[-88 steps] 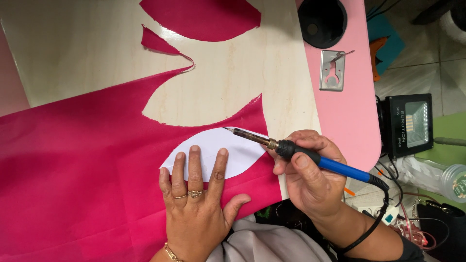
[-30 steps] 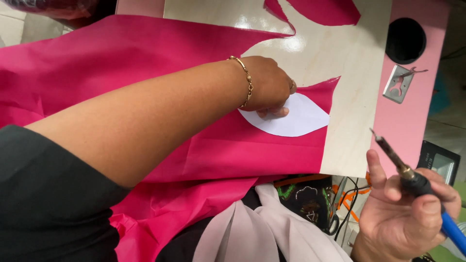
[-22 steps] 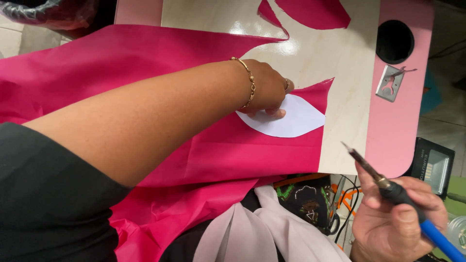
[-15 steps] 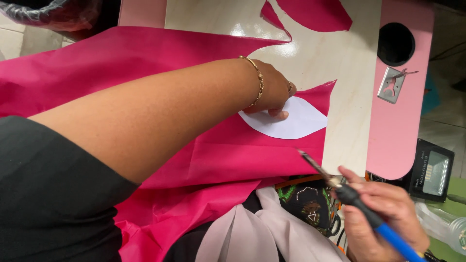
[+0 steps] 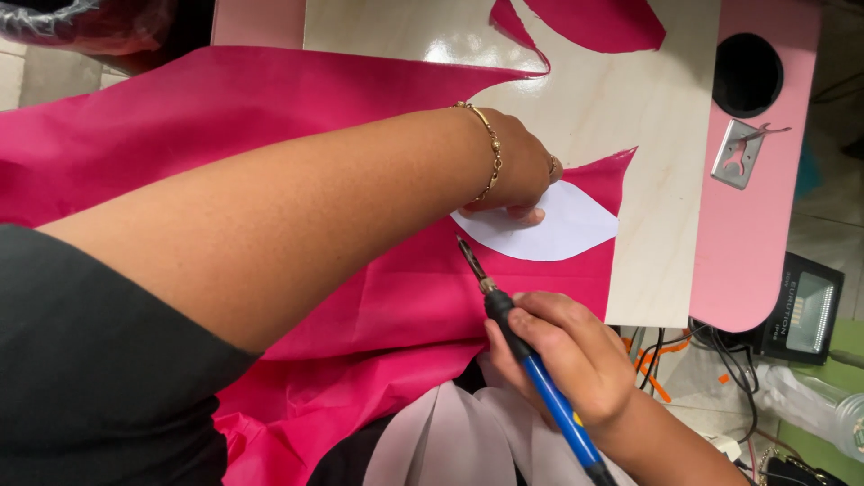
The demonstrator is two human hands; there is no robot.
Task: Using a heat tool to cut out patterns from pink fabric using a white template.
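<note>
My left hand [image 5: 520, 171], with a gold bracelet at the wrist, presses down on a white leaf-shaped paper template [image 5: 558, 229] that lies on bright pink fabric [image 5: 270, 117]. My forearm crosses the view from the lower left. In my right hand [image 5: 562, 355] is a blue-handled soldering iron [image 5: 522, 346], held like a pen. Its metal tip touches the fabric just beside the template's near left edge. The fabric covers a pale wooden board [image 5: 648, 117].
A cut pink scrap [image 5: 598, 20] lies at the board's far edge. The board rests on a pink table [image 5: 756, 234] with a round black hole [image 5: 747, 75] and a small metal stand [image 5: 740, 153]. A black floodlight [image 5: 805, 310] and cables sit on the floor at the right.
My right hand has brought the soldering iron leftwards and inwards from off the board's right side to the template's edge. The left hand has stayed pressed on the template.
</note>
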